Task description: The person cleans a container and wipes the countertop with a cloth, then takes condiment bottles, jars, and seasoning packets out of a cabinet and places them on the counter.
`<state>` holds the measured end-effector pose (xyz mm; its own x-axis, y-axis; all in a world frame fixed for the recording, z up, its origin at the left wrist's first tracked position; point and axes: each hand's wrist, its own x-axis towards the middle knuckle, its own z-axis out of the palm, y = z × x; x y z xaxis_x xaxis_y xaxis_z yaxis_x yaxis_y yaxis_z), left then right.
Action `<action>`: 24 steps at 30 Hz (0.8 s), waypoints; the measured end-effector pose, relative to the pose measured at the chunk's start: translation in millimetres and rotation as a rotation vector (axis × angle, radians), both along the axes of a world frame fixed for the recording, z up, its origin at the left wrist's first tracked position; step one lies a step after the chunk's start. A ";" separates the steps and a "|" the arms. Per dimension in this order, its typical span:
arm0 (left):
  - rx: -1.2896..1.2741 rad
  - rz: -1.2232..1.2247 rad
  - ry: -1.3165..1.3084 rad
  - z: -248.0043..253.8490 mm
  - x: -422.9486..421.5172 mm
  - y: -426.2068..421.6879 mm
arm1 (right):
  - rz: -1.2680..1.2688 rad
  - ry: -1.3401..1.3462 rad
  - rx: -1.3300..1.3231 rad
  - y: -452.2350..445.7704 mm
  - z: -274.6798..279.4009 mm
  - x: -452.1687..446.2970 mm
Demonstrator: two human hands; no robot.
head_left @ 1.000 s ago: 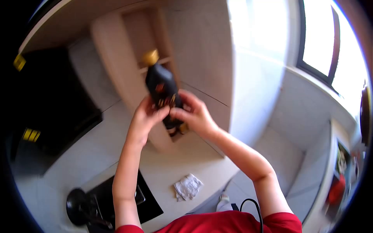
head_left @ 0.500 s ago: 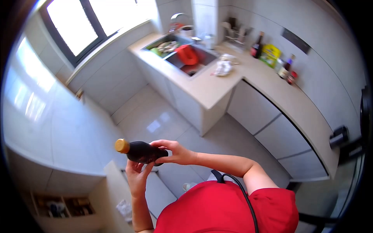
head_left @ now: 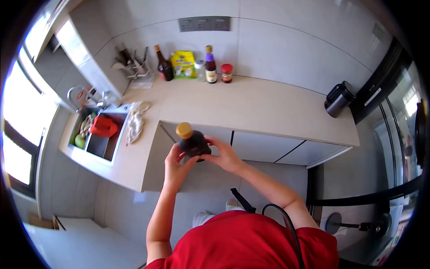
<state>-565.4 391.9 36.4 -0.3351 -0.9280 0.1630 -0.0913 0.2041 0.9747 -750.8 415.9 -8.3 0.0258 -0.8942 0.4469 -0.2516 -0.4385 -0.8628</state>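
Observation:
Between both hands I hold a dark sauce bottle (head_left: 193, 141) with a yellow-gold cap, out in front of my body and a little short of the counter. My left hand (head_left: 178, 162) is closed around its left side, thumb along the front. On the other side, my right hand (head_left: 222, 154) grips the bottle near its base. The cap tips up and away toward the counter. The bottle's label is too dark to read.
The beige counter (head_left: 268, 101) carries a dark bottle (head_left: 164, 65), a yellow pouch (head_left: 183, 65), a glass jar (head_left: 199, 71), a purple-necked bottle (head_left: 210, 66), a red-lidded jar (head_left: 226, 73) and a kettle (head_left: 339, 99). At left are a cloth (head_left: 135, 121) and a sink (head_left: 101, 146) holding a red item.
My view has swung right, from the sink and window to face the long counter. The bottle came along in both hands and is now more upright, cap pointing away from me.

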 end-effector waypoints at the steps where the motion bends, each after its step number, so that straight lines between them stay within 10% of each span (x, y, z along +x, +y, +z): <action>1: -0.004 -0.024 -0.001 -3.1 -24.0 -23.3 | -0.024 -0.001 -0.004 -13.6 -0.9 -22.4; 13: -0.254 -0.437 -0.103 -42.4 -246.2 -268.2 | -0.556 0.208 -0.012 -196.3 -49.4 -216.2; 24: -0.259 -0.452 -0.028 -115.2 -353.7 -409.1 | -0.550 0.183 0.117 -321.3 -68.9 -298.7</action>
